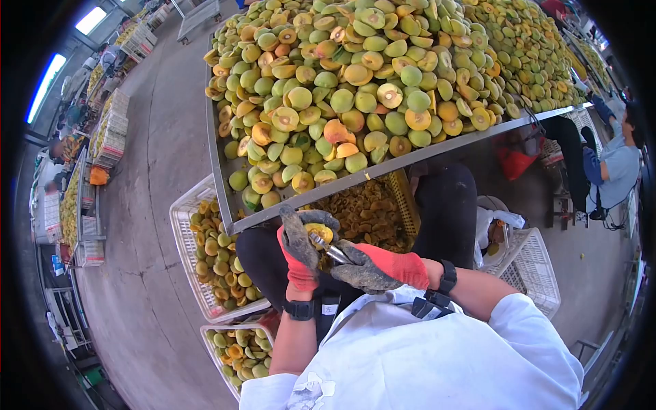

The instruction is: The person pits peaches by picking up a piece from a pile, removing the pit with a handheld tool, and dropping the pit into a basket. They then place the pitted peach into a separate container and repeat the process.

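My left hand (pixel 299 240), in a red glove with a dirty grey palm, is closed around a yellow peach half (pixel 319 233). In my right hand (pixel 372 266), gloved the same way, is a silver metal pitting tool (pixel 331 249). Its tip touches the cut face of the peach half; the exact shape of the tip is hard to make out. Both hands are above my lap, just below the near edge of a metal table (pixel 301 213). On that table lies a large heap of halved peaches (pixel 355 99), several with the pit showing.
Under the table edge sits a yellow crate (pixel 407 205) with brownish scraps. White crates of peach halves (pixel 183 236) (pixel 212 331) stand at my left. Another white crate (pixel 536 273) and a plastic bag (pixel 484 229) are at my right. A person (pixel 611 164) sits farther right.
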